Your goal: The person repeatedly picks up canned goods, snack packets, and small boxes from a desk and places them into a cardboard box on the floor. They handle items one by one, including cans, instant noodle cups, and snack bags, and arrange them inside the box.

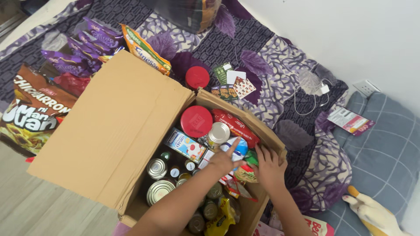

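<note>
Open cardboard box [109, 131] on a bed with a purple leaf-patterned bedspread [262, 74], large flap folded out to the left. Both hands inside the box at its right end.

Left hand [224, 161] spread open, fingers loose, index finger stretched toward a white-and-blue packet [239, 148]; resting on the goods, nothing gripped. Right hand [268, 167] also open, palm down, fingers splayed against the inner right wall, just beside a green packet [251, 158] and a yellow-orange pouch [245, 175]. No grasp visible on either.

Box contents: red round lid [196, 121] at the far end, silver can [218, 133] just beside it, long red packet [236, 127] along the far wall, small colourful carton [185, 144], several tins [157, 179] standing upright with tops showing, yellow sachet [221, 218] near the front edge.

Outside the box: second red lid [197, 77] on the bedspread, purple snack packets [87, 48] and a large brown snack bag [35, 113] to the left, white cable [310, 98], grey checked pillow [385, 148] at right.
</note>
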